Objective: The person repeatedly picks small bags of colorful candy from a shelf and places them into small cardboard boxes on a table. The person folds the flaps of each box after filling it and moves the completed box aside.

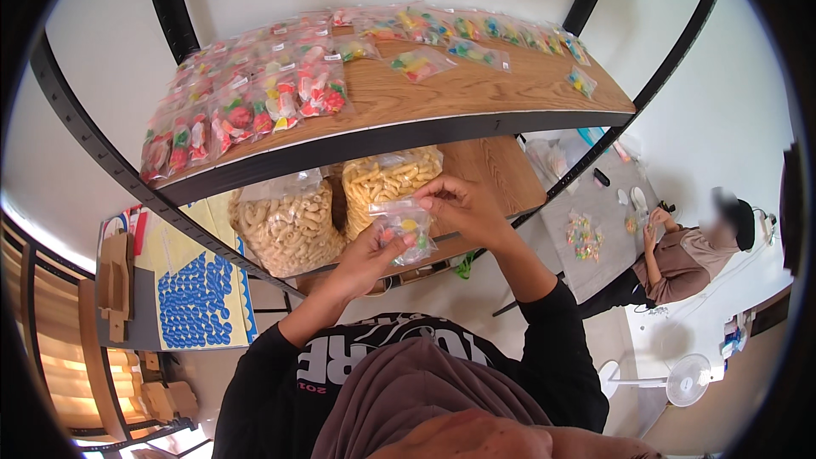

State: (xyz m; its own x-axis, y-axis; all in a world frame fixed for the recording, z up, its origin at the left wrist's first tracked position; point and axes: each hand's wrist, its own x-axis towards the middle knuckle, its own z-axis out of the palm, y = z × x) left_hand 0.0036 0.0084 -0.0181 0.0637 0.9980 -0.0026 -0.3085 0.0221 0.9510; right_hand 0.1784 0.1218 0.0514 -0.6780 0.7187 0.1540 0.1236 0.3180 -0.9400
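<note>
In front of the shelf I hold a small clear zip bag (415,243) with colourful wrapped-looking pieces in it, red, yellow and green. My left hand (371,252) grips its lower left side, thumb across the front. The fingers of my right hand (459,204) pinch its upper right corner near the closure strip. Right behind the small bag stands a large clear bag of yellow curved snacks (391,174). To its left is a large bag of paler curled snacks (287,219).
Many filled small bags (246,110) cover the left of the wooden upper shelf (476,102), with more along its back. Black metal posts (93,136) frame it. At right a person (693,259) sits by a grey table (595,246) bearing a colourful pile (584,236). A white fan (687,380) stands lower right.
</note>
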